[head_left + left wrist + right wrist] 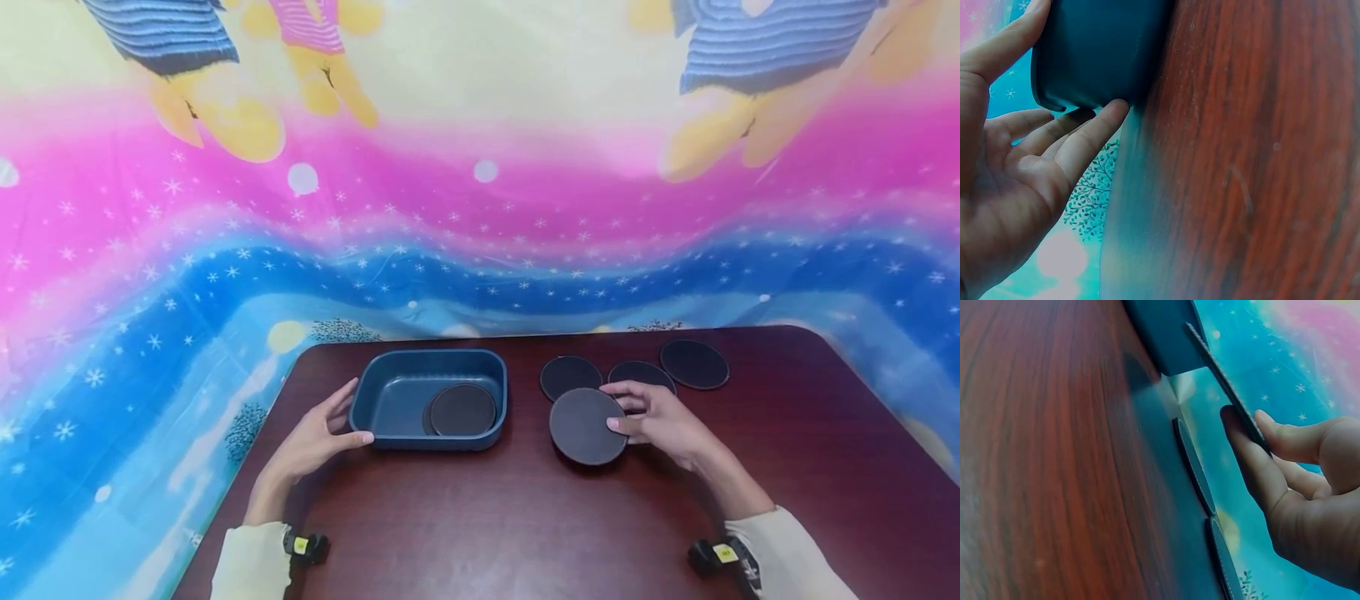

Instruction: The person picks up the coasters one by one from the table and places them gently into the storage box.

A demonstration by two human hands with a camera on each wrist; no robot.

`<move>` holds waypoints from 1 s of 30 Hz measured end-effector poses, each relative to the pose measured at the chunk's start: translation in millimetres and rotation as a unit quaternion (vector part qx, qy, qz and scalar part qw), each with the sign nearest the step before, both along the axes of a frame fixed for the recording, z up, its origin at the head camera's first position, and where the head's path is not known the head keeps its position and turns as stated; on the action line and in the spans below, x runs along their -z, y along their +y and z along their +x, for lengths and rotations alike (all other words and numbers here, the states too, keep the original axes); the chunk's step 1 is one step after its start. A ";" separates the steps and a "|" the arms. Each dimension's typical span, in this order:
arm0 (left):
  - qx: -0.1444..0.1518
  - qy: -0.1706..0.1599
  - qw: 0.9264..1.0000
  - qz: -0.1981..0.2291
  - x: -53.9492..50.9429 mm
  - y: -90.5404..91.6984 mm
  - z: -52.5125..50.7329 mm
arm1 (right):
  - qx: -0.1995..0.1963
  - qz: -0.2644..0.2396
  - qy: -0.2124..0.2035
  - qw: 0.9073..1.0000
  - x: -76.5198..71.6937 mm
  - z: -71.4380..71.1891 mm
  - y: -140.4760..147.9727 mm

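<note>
A dark blue rectangular box (429, 442) without a lid stands on the table. My left hand (315, 433) holds its left end, thumb at the front corner and fingers along the side wall; in the left wrist view, the fingertips touch the box wall (1097, 50). Inside the box lies a round black coaster (462, 410); a dark edge beside it may be another coaster or a shadow. My right hand (663, 425) pinches a round black coaster (587, 427) by its right edge, thumb on top. The right wrist view shows this held coaster (1225, 384) edge-on, raised above the table.
Behind the held coaster lie three more round black coasters on the table: a left one (570, 377), a middle one (642, 375) partly hidden by my right hand, and a right one (694, 364). The reddish-brown table (480, 517) ends at a colourful cloth backdrop (480, 208).
</note>
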State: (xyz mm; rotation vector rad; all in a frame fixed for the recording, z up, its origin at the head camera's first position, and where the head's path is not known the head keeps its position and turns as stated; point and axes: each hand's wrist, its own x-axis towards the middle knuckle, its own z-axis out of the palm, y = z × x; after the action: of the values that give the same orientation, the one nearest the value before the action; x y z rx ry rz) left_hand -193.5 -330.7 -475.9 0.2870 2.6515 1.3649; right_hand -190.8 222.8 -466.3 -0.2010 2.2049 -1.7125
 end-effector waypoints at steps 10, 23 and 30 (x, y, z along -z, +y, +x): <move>0.007 0.001 1.000 0.008 -0.4 -0.3 -0.9 | 0.032 -0.055 -0.025 0.998 0.4 0.6 -0.4; 0.007 0.002 1.000 0.006 0.5 -0.2 -0.3 | 0.041 -0.101 -0.038 0.993 -7.1 3.4 0.4; 0.008 0.001 1.000 0.003 -0.5 0.1 -0.5 | 0.043 -0.128 -0.039 0.990 -13.6 5.4 0.9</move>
State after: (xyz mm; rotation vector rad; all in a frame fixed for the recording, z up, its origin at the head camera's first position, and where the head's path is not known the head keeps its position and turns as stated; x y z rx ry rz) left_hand -193.9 -330.6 -475.3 0.3094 2.6422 1.3678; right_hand -185.4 223.7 -452.7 -0.1001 1.9605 -2.0150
